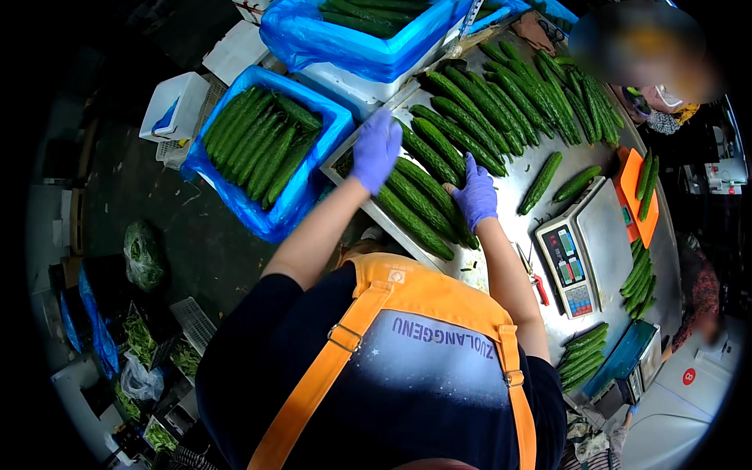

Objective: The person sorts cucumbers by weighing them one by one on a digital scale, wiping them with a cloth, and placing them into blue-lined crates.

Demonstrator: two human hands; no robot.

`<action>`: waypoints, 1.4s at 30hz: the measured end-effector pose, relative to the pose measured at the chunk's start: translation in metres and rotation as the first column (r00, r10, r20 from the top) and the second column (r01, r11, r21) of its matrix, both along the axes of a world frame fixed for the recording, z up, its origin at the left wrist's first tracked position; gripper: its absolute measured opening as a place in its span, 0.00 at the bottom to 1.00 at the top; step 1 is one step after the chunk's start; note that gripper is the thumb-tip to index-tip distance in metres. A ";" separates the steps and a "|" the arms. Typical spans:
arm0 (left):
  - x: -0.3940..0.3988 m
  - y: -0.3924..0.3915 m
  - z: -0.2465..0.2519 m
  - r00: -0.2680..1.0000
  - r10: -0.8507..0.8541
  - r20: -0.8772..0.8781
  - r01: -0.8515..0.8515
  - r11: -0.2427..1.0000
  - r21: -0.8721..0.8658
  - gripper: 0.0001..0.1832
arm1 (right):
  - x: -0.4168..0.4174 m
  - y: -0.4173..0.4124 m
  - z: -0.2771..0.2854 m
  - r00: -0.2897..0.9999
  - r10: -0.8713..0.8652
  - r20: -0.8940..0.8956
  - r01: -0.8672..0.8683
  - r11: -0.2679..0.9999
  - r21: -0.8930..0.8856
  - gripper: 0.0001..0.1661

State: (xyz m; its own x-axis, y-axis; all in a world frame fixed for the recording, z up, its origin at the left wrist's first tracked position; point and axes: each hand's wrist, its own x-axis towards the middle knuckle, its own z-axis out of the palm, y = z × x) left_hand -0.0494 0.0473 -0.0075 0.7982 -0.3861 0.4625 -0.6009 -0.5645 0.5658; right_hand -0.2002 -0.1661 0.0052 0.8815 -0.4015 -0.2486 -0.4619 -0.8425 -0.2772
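Several long green cucumbers (417, 202) lie in rows on a metal table (520, 229). My left hand (376, 151), in a purple glove, is over the upper left ends of the near row; it is blurred, and its hold cannot be made out. My right hand (474, 194), gloved alike, rests against the right ends of the same cucumbers, fingers spread, thumb towards them. Beyond both hands, more cucumbers (470, 111) lie side by side. A foam box with a blue plastic liner (339, 126), left of my left hand, holds a layer of cucumbers.
A digital scale (567, 264) stands right of my right arm, near red-handled scissors (539, 288). Farther right are an orange tray (633, 182) with two cucumbers and a second scale (625, 364). Another lined box (358, 56) stands at the table's far left edge. Other people are at the right.
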 end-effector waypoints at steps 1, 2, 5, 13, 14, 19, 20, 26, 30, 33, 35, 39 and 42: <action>0.023 -0.002 -0.012 0.986 0.125 0.111 -0.123 0.992 -0.031 0.12 | -0.002 0.001 0.000 1.000 -0.006 -0.018 0.006 1.000 -0.011 0.64; 0.040 -0.007 -0.025 0.995 0.046 0.085 -0.055 0.993 0.106 0.13 | -0.003 0.000 -0.006 1.000 0.003 -0.018 -0.003 1.000 -0.020 0.66; 0.056 -0.028 -0.068 0.993 -0.117 0.026 0.104 0.947 0.304 0.17 | -0.001 -0.007 -0.023 0.986 0.130 0.104 -0.124 0.990 -0.063 0.67; -0.076 -0.073 -0.005 0.784 -0.587 0.201 0.526 0.801 0.286 0.35 | -0.006 -0.025 -0.046 0.900 0.187 0.393 -0.186 0.982 -0.043 0.67; -0.075 -0.067 -0.013 0.777 -0.570 0.267 0.506 0.818 0.274 0.37 | -0.008 -0.017 -0.022 0.979 0.118 0.164 -0.112 0.993 -0.044 0.67; 0.012 -0.016 -0.002 0.962 0.162 0.219 -0.244 0.868 0.432 0.25 | -0.050 -0.005 0.066 0.997 -0.055 -0.051 0.045 0.984 -0.172 0.71; -0.006 -0.031 0.011 0.957 0.018 0.288 -0.067 0.984 0.162 0.23 | -0.056 -0.008 0.073 0.997 -0.070 -0.019 0.066 0.985 -0.159 0.71; -0.043 -0.066 0.052 0.932 -0.349 -0.101 0.356 0.822 0.444 0.26 | -0.094 -0.006 0.120 0.982 -0.071 0.174 0.107 0.972 -0.208 0.70; -0.036 -0.065 0.076 0.996 -0.061 -0.072 0.052 0.992 -0.118 0.27 | -0.124 -0.010 0.138 0.956 -0.113 0.270 0.166 0.969 -0.185 0.74; -0.096 -0.082 0.118 0.621 -0.635 0.459 0.505 0.772 0.386 0.39 | -0.141 -0.012 0.137 0.934 -0.131 0.333 0.131 0.991 0.023 0.69; -0.055 -0.100 0.068 0.821 -0.552 0.143 0.553 0.832 0.037 0.41 | -0.162 -0.023 0.132 0.916 -0.217 0.338 0.033 0.879 0.476 0.63; 0.000 -0.119 0.006 0.470 -0.649 -0.599 0.078 0.706 -0.704 0.46 | -0.209 -0.046 0.114 0.888 -0.445 -0.116 0.147 0.036 0.988 0.53; -0.066 -0.150 0.076 0.094 -0.705 -0.703 0.097 0.710 -0.698 0.53 | -0.222 -0.032 0.114 0.885 -0.464 -0.041 -0.105 -0.285 0.953 0.54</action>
State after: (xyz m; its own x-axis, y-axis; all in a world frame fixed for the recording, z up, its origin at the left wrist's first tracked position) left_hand -0.1152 -0.1031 0.0689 0.4962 -0.8373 -0.2295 0.4495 0.0216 0.8930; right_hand -0.4218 -0.1983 0.1189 0.9349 -0.0857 -0.3443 -0.1951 0.6865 -0.7005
